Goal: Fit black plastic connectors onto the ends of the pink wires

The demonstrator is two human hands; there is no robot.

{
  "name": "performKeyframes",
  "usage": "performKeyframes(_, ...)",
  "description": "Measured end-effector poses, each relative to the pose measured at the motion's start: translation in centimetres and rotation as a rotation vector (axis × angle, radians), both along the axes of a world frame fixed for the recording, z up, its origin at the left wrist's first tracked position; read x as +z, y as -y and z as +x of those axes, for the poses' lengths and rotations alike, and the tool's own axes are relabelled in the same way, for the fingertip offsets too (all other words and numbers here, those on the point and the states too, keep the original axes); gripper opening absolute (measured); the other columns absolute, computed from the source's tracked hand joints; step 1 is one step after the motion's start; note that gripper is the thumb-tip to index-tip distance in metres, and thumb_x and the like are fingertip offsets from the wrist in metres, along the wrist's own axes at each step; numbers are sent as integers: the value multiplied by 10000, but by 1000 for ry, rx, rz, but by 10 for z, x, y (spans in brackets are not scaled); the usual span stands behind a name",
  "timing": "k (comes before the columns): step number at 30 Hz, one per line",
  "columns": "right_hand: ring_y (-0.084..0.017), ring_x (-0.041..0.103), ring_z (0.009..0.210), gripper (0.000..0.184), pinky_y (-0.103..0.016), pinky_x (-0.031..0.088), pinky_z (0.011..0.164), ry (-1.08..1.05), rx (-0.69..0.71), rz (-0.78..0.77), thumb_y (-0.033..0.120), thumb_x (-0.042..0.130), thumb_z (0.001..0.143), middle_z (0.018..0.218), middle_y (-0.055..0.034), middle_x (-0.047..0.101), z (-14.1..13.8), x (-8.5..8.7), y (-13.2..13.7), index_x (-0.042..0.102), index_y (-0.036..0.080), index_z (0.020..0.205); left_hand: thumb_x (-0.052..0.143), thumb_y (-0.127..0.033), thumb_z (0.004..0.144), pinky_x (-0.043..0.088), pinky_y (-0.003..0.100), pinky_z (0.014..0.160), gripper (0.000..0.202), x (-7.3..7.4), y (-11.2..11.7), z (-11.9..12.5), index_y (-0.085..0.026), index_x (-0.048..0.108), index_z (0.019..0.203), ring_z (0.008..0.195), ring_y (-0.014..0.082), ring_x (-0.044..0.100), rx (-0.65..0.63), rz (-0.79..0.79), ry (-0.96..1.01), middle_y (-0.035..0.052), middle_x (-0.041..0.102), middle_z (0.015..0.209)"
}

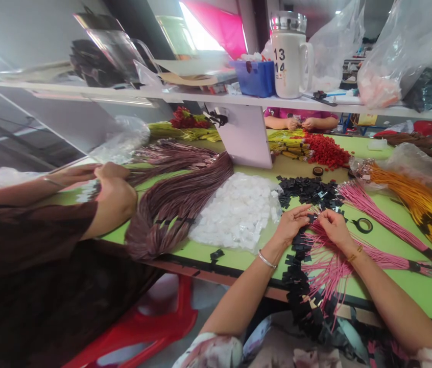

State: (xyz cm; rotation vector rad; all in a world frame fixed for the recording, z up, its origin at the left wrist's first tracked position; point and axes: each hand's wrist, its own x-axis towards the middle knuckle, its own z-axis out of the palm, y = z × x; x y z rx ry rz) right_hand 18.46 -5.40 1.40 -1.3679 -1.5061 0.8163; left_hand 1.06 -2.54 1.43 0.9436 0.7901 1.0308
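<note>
My left hand [294, 224], with a silver bangle at the wrist, is closed with fingertips pinched around a small black plastic connector [311, 218]. Close beside it, my right hand [336, 230] pinches the metal-tipped end of a pink wire. Below both hands a loose bundle of pink wires [331, 266] fans out over the table edge. Many wires there end in black connectors [298, 286] hanging toward my lap. Just beyond my fingers lies a heap of loose black connectors [308, 191]. The fingertips partly hide the small parts between them.
A bag of white connectors [239, 209] and brown wire bundles [177, 199] lie left. Pink [388, 214] and orange wires [415, 194] and black tape [363, 225] lie right. A shelf [200, 97] crosses above, holding a mug [288, 56]. Co-workers sit at left and opposite.
</note>
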Motion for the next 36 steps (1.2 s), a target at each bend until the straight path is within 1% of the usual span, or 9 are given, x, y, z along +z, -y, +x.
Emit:
performKeyframes(7,-134,445,562,230,-261,354,570,85,11,38,367,547,825,594,19,539,-4,3,0,565,192,677,736,-90,639,518,316,848,353,-7,-1,9,-156,754,985,838,161,667,69,46,-64,77,755,928)
performKeyframes(11,-136,470,588,231,-262,368,593,87,87,36,363,528,853,636,13,572,-2,4,-1,570,193,701,732,-91,628,523,305,799,405,-5,-1,11,-141,735,1030,802,154,666,78,28,-53,73,749,902)
performKeyframes(16,-123,401,544,281,-259,316,546,110,85,35,390,541,852,570,33,499,-1,5,-1,520,202,644,739,-109,619,518,304,806,328,1,2,9,-139,736,946,801,154,660,57,62,-59,71,742,875)
performKeyframes(21,-124,411,570,290,-255,325,555,56,229,-9,399,524,882,614,29,507,4,14,-2,542,198,674,758,-139,605,504,287,742,372,11,3,4,-127,730,976,752,143,641,-8,67,-43,70,727,862)
performKeyframes(24,-129,432,598,270,-256,345,585,85,219,-4,386,528,881,640,25,523,7,20,-2,558,195,692,752,-141,600,492,270,696,377,14,2,5,-125,728,976,701,126,621,19,47,-38,61,720,835)
performKeyframes(27,-129,425,592,270,-257,339,580,106,196,23,379,535,871,625,27,515,8,20,-2,542,197,672,744,-130,593,490,264,699,356,14,3,7,-125,731,949,715,126,623,23,46,-41,58,719,836)
performKeyframes(31,-136,449,608,286,-258,362,602,106,191,38,394,505,901,648,20,541,13,15,-6,555,195,701,714,-129,607,492,278,716,310,13,3,2,-125,739,916,722,137,620,-43,84,-74,62,716,823)
performKeyframes(34,-150,490,649,269,-262,368,627,256,140,27,385,479,923,699,4,584,23,12,-10,613,192,791,655,-156,663,497,309,773,281,17,1,-9,-135,745,929,788,170,631,-84,181,-173,69,710,845)
performKeyframes(36,-158,512,683,189,-263,350,635,501,122,-1,347,547,880,756,-13,608,29,10,-10,636,193,816,639,-145,660,493,349,863,346,19,0,-16,-155,744,989,931,214,633,-71,294,-321,86,708,983)
